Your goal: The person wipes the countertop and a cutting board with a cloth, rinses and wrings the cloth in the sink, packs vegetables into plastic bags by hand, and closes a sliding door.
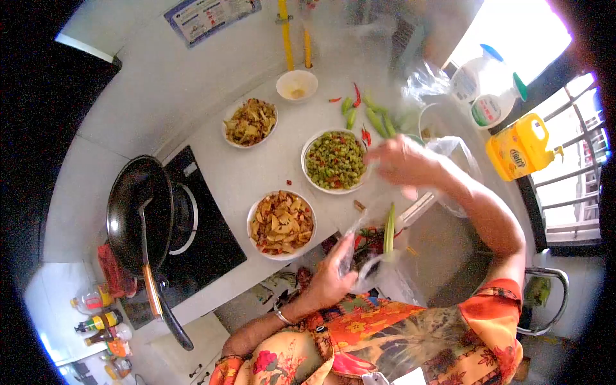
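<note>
- Presently, my left grip (332, 277) is closed on a clear plastic bag (401, 282) by the desk (287, 151)
- My right grip (401, 163) is blurred beside the dish of chopped greens (335, 160); I can't tell its hold
- Green peppers (375, 122) lie just beyond
- Seemingly a reaching step, calling for care around the rim

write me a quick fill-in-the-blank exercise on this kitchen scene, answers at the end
1. The bare left hand holds a thin, crinkled bag of clear ____.
2. The bare right hand is nearest the round white dish of chopped ____ food.
3. In the picture, the hollow-handled plastic jug just below the two white plastic bottles is coloured ____.
4. In the picture, the round black wok lies to that dish's ____.

Missing words: plastic; green; yellow; left
</note>
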Demonstrator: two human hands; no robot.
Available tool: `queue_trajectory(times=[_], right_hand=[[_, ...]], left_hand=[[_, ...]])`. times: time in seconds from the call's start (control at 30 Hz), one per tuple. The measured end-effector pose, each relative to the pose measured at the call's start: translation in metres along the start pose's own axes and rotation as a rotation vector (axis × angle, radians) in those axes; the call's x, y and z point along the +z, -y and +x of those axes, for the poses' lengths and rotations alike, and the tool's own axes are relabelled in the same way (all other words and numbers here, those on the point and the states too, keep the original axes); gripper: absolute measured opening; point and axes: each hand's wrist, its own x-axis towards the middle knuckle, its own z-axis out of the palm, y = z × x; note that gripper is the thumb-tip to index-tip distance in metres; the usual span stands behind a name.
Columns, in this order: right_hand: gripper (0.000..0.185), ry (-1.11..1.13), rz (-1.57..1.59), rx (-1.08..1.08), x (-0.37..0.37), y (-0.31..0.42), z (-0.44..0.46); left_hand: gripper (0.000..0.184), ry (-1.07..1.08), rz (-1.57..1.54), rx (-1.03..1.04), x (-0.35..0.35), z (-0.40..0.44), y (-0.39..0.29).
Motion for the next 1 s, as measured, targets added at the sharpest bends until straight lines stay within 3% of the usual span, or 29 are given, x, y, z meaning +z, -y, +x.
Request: queue_trajectory(times=[0.07,0.2,0.3,0.33,0.4,0.53,0.63,0.73,0.83,0.93,1.0], right_hand=[[0.023,-0.209,-0.035,0.018,-0.004,-0.054,0.039],[0.021,-0.222,-0.202,0.372,0.029,-0.163,0.121],[0.026,-0.197,-0.191,0.472,0.072,-0.232,0.172],[0.026,-0.199,-0.195,0.457,0.07,-0.233,0.177],[0.028,-0.29,0.027,0.65,0.077,-0.228,0.177],[0.031,-0.309,0.072,0.659,0.088,-0.235,0.185],[0.035,-0.281,-0.089,0.558,0.085,-0.243,0.199],[0.046,0.009,-0.428,0.339,0.08,-0.253,0.219],[0.057,-0.208,-0.094,0.646,0.107,-0.268,0.252],[0.075,-0.078,-0.186,0.583,0.088,-0.217,0.254],[0.08,-0.257,0.484,0.841,0.048,-0.154,0.234]], left_hand=[[0.067,-0.022,0.098,0.031,0.0,0.003,-0.009],[0.072,0.0,0.04,-0.097,-0.005,0.007,-0.017],[0.073,-0.034,0.04,-0.04,-0.002,0.007,-0.004],[0.073,-0.043,0.001,-0.076,-0.004,0.008,-0.007],[0.072,-0.068,-0.032,-0.066,0.0,0.009,0.012],[0.072,-0.057,-0.07,-0.133,-0.011,0.01,0.004],[0.071,-0.031,-0.117,-0.232,-0.016,0.012,0.0],[0.07,-0.05,-0.199,-0.218,-0.007,0.009,0.02],[0.07,-0.055,-0.291,-0.239,-0.01,0.012,0.022],[0.07,-0.022,-0.251,-0.29,-0.016,0.014,0.013],[0.069,-0.021,-0.266,-0.257,-0.013,0.015,0.019]])
